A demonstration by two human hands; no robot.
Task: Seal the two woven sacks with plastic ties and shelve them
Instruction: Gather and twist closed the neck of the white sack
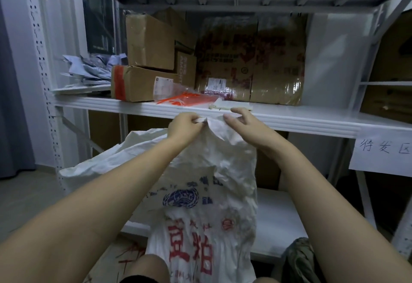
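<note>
While the printed sack (200, 193) stands upright in front of the person, its long axis vertical and its mouth raised to the edge of the middle shelf (111, 104), both hands work at its top. The left grip (185, 124) is fisted around a bunch of the rim. The right grip (245, 122) pinches the fabric just beside it, thumb pressed against the cloth, though motion blur makes the exact finger hold hard to read. The neck looks only partly gathered and carries no tie.

The orange plastic ties (187, 99) lie in a clear bag on the shelf, just beyond the knuckles and apart from them, directly past the left grip and left of the right one. The left is therefore nearer, so a short forward reach from that side should fetch a tie, provided the right can hold the neck alone.

The second sack (124, 153) slumps behind and to the left, mouth unsealed as far as can be seen. Cardboard boxes (145, 42) and a film-wrapped carton (252, 60) fill the back of the shelf.
</note>
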